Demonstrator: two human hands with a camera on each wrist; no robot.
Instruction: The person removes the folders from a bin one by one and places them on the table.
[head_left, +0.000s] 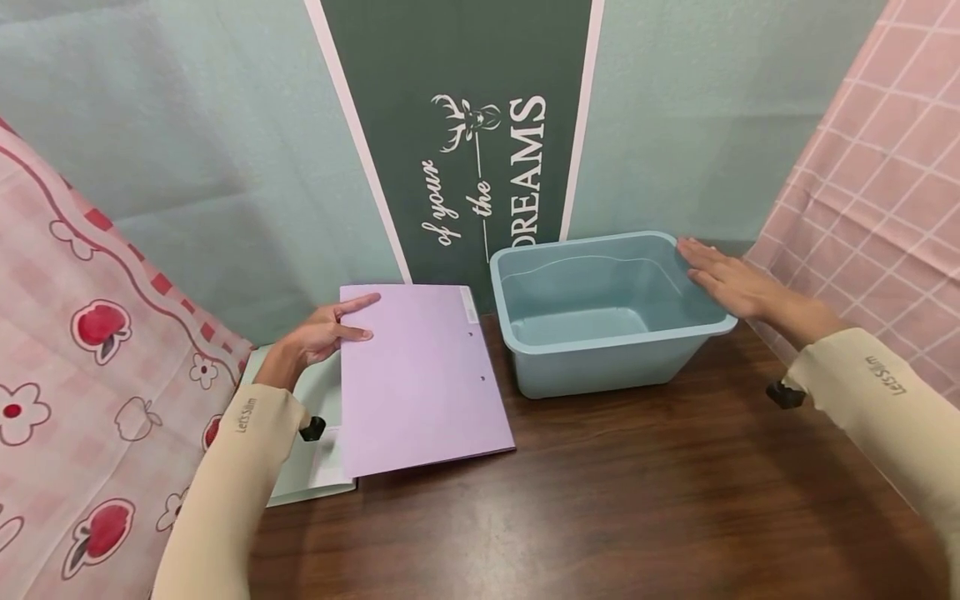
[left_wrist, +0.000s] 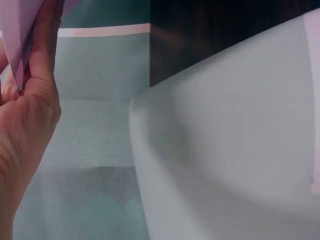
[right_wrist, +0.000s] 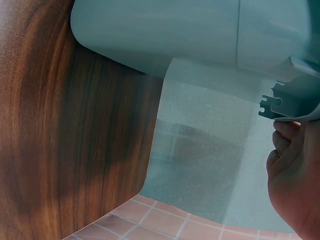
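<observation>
A light purple folder [head_left: 420, 383] with a white label strip and two small holes is held up at its left edge by my left hand [head_left: 318, 333]. The thumb and index finger lie over its front face, while other fingers are behind it. Under and left of it lies a pale green folder [head_left: 288, 483], partly covered by the purple one and my arm. On the right, my right hand [head_left: 731, 283] rests on the right rim of a blue-grey plastic bin [head_left: 600, 367], its fingers extended. The visible inside of the bin shows only bare walls and floor.
Everything stands on a dark wood-grain table [head_left: 555, 500]. A green cloth backdrop [head_left: 675, 125] with printed lettering hangs behind. Pink patterned cloths border the left [head_left: 90, 400] and right [head_left: 885, 208]. A black wrist mount [head_left: 785, 394] sits under the right sleeve.
</observation>
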